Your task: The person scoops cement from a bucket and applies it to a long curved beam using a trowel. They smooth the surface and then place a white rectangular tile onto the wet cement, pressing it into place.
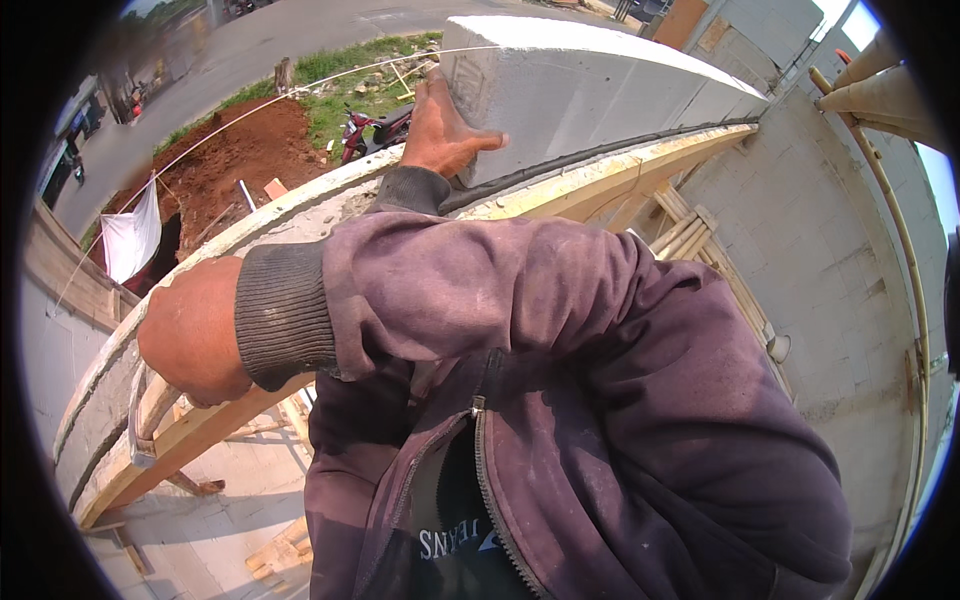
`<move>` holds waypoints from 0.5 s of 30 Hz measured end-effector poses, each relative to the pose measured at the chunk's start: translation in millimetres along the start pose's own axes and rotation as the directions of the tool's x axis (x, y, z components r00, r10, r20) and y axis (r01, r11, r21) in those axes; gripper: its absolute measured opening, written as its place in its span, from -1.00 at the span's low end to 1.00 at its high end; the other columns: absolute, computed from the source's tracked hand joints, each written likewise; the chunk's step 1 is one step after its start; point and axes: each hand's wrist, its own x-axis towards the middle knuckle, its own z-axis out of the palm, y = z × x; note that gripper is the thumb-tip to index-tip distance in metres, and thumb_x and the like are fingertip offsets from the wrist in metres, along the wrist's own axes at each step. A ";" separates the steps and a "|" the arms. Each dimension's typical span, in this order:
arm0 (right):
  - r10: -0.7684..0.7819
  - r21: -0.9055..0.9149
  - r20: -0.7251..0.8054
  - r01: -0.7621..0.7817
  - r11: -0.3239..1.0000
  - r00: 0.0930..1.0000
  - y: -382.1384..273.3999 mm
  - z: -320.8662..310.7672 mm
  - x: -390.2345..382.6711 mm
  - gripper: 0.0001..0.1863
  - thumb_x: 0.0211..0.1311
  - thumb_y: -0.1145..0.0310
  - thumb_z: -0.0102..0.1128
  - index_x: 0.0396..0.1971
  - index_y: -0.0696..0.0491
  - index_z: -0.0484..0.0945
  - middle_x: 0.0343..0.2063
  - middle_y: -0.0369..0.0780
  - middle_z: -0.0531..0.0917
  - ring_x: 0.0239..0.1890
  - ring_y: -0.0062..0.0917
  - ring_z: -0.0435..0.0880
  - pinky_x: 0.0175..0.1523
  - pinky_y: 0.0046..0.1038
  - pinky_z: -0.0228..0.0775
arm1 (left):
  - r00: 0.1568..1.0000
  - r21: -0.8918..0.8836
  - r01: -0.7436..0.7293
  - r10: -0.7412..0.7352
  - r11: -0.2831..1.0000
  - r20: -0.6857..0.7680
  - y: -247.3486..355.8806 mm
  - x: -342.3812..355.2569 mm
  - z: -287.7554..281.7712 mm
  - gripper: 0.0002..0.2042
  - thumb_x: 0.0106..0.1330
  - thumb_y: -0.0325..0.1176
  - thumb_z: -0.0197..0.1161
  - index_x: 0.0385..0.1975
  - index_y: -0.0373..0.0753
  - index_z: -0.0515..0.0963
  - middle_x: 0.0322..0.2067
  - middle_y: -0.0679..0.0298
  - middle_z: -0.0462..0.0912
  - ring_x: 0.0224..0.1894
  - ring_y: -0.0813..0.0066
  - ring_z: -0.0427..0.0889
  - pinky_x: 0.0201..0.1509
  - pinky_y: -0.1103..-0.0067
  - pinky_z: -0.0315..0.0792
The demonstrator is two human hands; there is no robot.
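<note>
A large light-grey wall block (pixel 600 100) stands on edge on top of the wall. At its near end, my left hand (pixel 445 130) lies against it, with the fingers stretched up the end face and the thumb out along the side. My right arm crosses over the left one. My right hand (pixel 195 330) is closed in a fist at the far left, above the wall top (pixel 310 215). Just below the fist is a curved wooden piece (pixel 155 405) with a pale edge; whether the fist holds it is hidden. A dark mortar-like strip (pixel 560 165) runs under the block.
A timber beam (pixel 610 185) runs along the wall's inner side. A thin string (pixel 300 92) stretches past the block's top edge. Bamboo poles (pixel 690 230) lean inside. Outside are red soil (pixel 230 145), a motorbike (pixel 365 135), a white sheet (pixel 135 235) and a road.
</note>
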 end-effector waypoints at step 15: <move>0.622 0.565 -0.506 -0.315 0.763 0.598 104.5 -178.9 -390.4 -0.52 0.31 0.17 0.21 0.14 0.12 0.48 -0.14 -0.14 0.53 -0.11 -0.50 0.52 -0.01 -0.43 0.37 | 0.998 -0.236 0.003 0.010 0.972 0.054 0.7 -3.2 -1.0 0.10 -0.16 -0.22 0.65 0.39 -0.43 0.07 0.21 -0.13 0.30 0.30 -0.02 0.35 0.38 0.30 0.33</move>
